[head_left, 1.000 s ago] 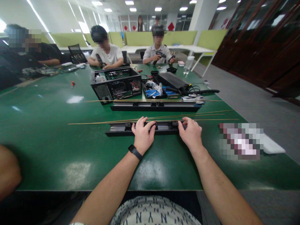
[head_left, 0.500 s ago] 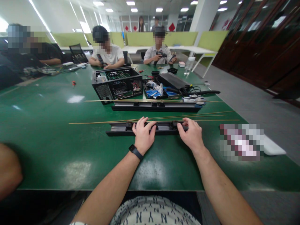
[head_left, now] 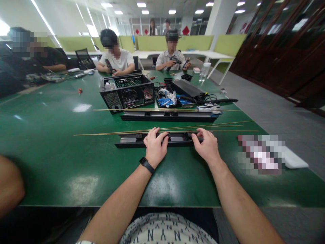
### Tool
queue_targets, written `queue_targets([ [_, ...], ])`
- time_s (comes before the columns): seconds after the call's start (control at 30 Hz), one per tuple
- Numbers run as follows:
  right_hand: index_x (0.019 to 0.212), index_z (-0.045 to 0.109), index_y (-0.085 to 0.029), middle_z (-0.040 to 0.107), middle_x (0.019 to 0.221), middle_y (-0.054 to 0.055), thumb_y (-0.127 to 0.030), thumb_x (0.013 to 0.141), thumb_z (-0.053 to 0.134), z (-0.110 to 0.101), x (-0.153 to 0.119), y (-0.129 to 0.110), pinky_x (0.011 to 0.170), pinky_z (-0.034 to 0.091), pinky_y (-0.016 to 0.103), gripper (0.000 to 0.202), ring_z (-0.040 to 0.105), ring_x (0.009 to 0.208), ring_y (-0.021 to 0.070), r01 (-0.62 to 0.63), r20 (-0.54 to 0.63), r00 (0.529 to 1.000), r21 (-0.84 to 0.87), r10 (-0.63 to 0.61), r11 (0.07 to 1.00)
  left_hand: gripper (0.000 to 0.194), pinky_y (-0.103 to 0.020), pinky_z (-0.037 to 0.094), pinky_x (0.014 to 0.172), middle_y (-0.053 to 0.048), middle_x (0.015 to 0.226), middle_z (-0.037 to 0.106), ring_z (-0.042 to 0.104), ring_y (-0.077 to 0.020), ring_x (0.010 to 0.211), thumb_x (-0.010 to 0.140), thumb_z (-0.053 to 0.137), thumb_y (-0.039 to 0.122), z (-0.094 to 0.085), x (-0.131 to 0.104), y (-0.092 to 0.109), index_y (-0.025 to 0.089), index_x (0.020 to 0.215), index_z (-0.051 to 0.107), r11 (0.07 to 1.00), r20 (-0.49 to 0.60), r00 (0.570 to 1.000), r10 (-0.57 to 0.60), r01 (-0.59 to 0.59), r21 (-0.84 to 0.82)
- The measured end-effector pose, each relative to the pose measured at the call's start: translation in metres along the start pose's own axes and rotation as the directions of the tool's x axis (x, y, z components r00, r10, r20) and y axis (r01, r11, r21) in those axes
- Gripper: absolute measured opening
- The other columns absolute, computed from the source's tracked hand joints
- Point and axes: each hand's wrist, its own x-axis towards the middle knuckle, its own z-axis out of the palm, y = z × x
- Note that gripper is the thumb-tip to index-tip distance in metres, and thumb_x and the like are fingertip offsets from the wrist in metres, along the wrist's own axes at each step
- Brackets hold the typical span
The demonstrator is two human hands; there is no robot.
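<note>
A long black metal rail (head_left: pixel 129 145) with a silver inner channel lies crosswise on the green table in front of me. My left hand (head_left: pixel 155 147) grips it near the middle, fingers over the far edge and thumb on the near side. Toward its right end, my right hand (head_left: pixel 208 145) holds it in a similar way and covers that end. Small black blocks (head_left: pixel 139 137) sit in the channel, one just left of each hand. Thin brass-coloured rods (head_left: pixel 101 134) run along the far side of the rail, partly behind my fingers.
Beyond lies a second black rail (head_left: pixel 152 118) with thin rods. Behind it are an open computer case (head_left: pixel 127 91), gloves (head_left: pixel 169 98), a dark panel (head_left: pixel 188 88) and cables. A white object (head_left: pixel 296 158) lies at right. Co-workers sit across the table; an elbow (head_left: pixel 10 183) shows at left.
Both hands stay on the rail in nearly the same grip. The right hand has shifted very slightly left.
</note>
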Motion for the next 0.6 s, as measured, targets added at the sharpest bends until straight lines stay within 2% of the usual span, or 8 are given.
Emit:
queue_targets([
  [0.17,0.113,0.067,-0.021,0.074,0.097,0.009,-0.047,0.095,0.06,0.0004,0.0007,0.0009,0.09,0.046,0.043,0.033,0.066,0.097,0.0292,-0.001,0.001,1.0,0.002,0.001,1.0,0.025,-0.053,0.047,0.11,-0.011,0.141,0.064,0.051,-0.0298,0.143,0.1,0.059,0.036,-0.0002,-0.0001,-0.0008,0.031,0.117,0.077,1.0,-0.001,1.0,-0.004,0.004,-0.002],
  [0.6,0.107,0.067,-0.02,0.073,0.087,0.008,-0.044,0.094,0.061,-0.002,0.0012,-0.0013,0.089,0.049,0.042,0.028,0.067,0.091,0.0283,0.022,-0.031,0.999,0.049,-0.02,0.999,0.024,-0.05,0.05,0.105,-0.011,0.136,0.065,0.054,-0.0298,0.137,0.099,0.062,0.035,-0.0045,-0.0026,-0.0007,0.031,0.117,0.078,1.0,-0.01,1.0,0.017,-0.017,0.013],
])
